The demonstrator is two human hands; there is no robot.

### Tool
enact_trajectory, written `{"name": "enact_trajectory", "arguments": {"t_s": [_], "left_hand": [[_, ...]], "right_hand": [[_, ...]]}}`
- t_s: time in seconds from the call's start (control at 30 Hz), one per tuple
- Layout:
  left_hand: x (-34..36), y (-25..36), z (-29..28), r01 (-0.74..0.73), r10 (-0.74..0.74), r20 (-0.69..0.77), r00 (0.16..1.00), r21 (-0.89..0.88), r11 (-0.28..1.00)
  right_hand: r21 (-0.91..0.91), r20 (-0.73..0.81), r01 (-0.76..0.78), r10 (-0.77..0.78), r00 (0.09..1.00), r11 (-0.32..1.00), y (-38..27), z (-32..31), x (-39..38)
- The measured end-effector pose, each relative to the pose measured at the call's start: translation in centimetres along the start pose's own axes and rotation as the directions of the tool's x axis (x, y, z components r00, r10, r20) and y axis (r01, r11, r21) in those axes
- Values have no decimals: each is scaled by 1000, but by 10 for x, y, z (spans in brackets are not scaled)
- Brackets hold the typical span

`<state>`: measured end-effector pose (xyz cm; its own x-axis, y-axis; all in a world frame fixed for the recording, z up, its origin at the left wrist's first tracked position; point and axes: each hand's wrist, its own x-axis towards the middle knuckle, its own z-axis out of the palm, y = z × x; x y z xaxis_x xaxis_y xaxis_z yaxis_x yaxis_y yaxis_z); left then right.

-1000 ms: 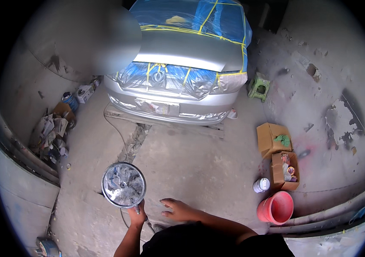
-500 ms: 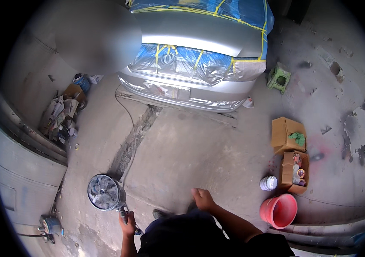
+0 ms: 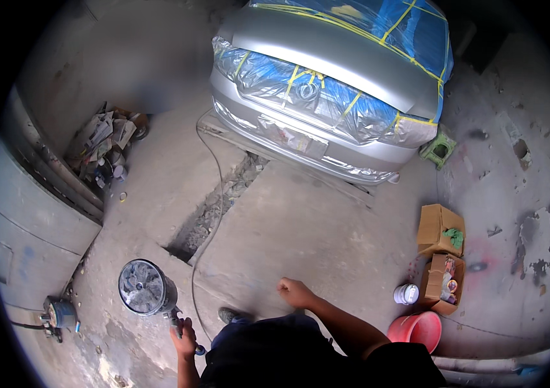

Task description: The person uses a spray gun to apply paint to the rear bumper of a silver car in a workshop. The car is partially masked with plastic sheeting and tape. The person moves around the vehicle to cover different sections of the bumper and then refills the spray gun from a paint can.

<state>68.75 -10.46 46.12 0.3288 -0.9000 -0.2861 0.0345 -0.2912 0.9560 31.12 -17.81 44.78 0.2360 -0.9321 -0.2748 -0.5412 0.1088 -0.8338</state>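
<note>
My left hand [image 3: 185,339] is wrapped round the handle of a spray gun [image 3: 173,314], low on the left. On top of the gun sits a wide round cup [image 3: 144,288] with a dark rim and grey paint smears on its lid. A thin air hose [image 3: 219,194] runs from beside the car down toward my left hand. My right hand [image 3: 296,293] is held in front of my body with its fingers curled in, and nothing shows in it. Farther ahead stands a silver car [image 3: 327,48], its rear partly masked with blue plastic film [image 3: 346,107] and yellow tape.
A rubble-filled groove [image 3: 207,220] crosses the concrete floor. On the right are cardboard boxes [image 3: 440,227], a white can [image 3: 406,294], a red bucket [image 3: 415,331] and a green stool [image 3: 440,150]. Papers and cans [image 3: 104,139] lie at left, near a metal panel [image 3: 36,226].
My view has turned left, so the car sits farther right and lower. The spray gun in my left hand has shifted slightly left in the picture; my right hand stays curled before my body.
</note>
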Motion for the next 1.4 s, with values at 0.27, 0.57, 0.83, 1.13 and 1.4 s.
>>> {"name": "enact_trajectory", "arguments": {"t_s": [0.27,0.57,0.83,1.13,1.4], "left_hand": [[74,38,-78,82,-91,-145,985,-70,994],[144,56,-123,113,-137,-254,957,-109,988],[248,95,-124,83,-111,-429,896,-85,993],[383,175,-99,43,-94,-428,899,-128,991],[530,199,-121,78,-121,-374,920,-128,989]], "right_hand": [[-203,230,-22,69,971,979,-20,81,58],[92,23,-484,484,875,870,77,77,115],[-215,443,-378,435,784,901,147,97,245],[255,142,-500,480,866,828,-27,15,516],[403,132,-504,497,858,764,-69,33,638]]}}
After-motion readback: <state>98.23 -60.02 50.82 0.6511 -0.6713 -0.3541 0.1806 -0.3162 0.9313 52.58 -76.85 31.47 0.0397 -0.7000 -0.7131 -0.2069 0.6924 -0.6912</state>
